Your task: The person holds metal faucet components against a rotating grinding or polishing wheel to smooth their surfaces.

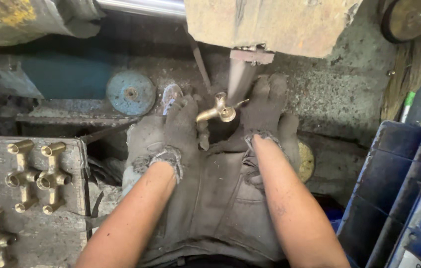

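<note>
Clamped from both sides on a small brass tap fitting (217, 111): left hand (171, 131) at its 9 o'clock, right hand (265, 116) at its 3 o'clock, both in worn grey gloves frayed at the cuffs, fingers closed on it. Held up in mid-frame, just under the blurred spinning wheel (239, 79) at 12 o'clock, spout end pointing towards 9, round open end towards the camera.

Likely solid cast metal: stiff, dense for its bulk, not fragile, smooth and rounded enough to slip or twist in dusty fabric. Best taken by the thicker body and the branching stub, one grip on each side, so that it cannot rotate; thin spout tip a poorer hold.

Farther out at 12 o'clock, a heavy tan machine block (275, 20) above the wheel. At 9 o'clock, a round blue disc (131, 93) on the grimy machine bed. Down at 6 o'clock, lap covered in dusty grey cloth (220, 198). At 8 o'clock, a grey metal surface (47, 233) carrying more brass fittings (36, 176) of cross shape, well apart from the hands. At 4 o'clock, blue plastic crates (404, 188).
</note>
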